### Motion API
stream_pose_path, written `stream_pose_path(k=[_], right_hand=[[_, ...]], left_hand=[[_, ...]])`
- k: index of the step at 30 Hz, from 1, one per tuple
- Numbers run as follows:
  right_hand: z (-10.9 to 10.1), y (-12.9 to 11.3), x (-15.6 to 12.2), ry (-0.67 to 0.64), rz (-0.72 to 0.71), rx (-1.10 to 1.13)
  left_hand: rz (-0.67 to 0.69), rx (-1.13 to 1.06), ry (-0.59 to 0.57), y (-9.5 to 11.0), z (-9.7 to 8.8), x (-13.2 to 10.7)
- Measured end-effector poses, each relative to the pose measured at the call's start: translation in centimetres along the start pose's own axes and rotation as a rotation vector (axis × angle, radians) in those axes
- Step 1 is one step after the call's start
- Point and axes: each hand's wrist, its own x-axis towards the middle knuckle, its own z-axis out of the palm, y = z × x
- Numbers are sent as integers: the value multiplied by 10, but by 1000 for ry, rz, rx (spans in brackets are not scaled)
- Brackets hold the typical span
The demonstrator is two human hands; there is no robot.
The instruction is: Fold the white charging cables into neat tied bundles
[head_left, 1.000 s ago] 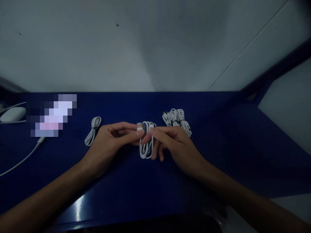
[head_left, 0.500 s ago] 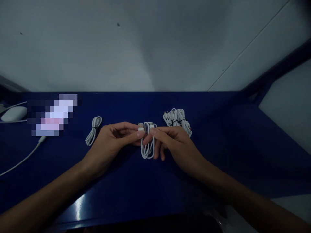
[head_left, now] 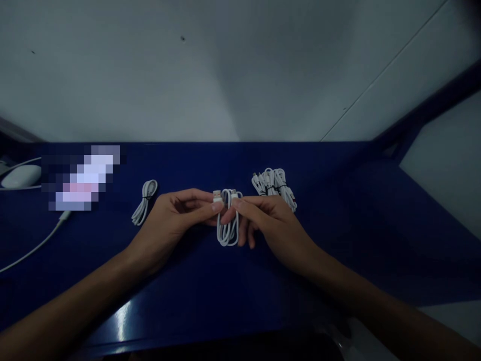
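Observation:
Both hands hold one coiled white USB cable (head_left: pixel 227 234) over the middle of the blue table. My left hand (head_left: pixel 176 213) pinches it near the larger USB plug, which points away from me. Between the thumb and fingers of my right hand (head_left: pixel 268 218) is the smaller plug at the other end, also pointing away. The loops hang down toward me between the hands. To the left lies another coiled white cable (head_left: pixel 144 202), bound with a black tie. Beyond my right hand sits a group of tied white cables (head_left: pixel 273 184), partly hidden by that hand.
A blurred-out phone-like lit object (head_left: pixel 88 178) lies at the left with a white cord (head_left: pixel 41 254) plugged into it. Beside it is a white rounded object (head_left: pixel 21 176). A pale wall (head_left: pixel 210 90) rises behind the blue table (head_left: pixel 210 291); a blue frame bar (head_left: pixel 436 110) slants at the right.

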Motion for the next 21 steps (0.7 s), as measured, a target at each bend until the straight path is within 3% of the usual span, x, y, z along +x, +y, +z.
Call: stream_pose_path(k=[21], right_hand=[[0,1,0,-7,-8,2]], left_hand=[[-1,-8,5,-1,0,0]])
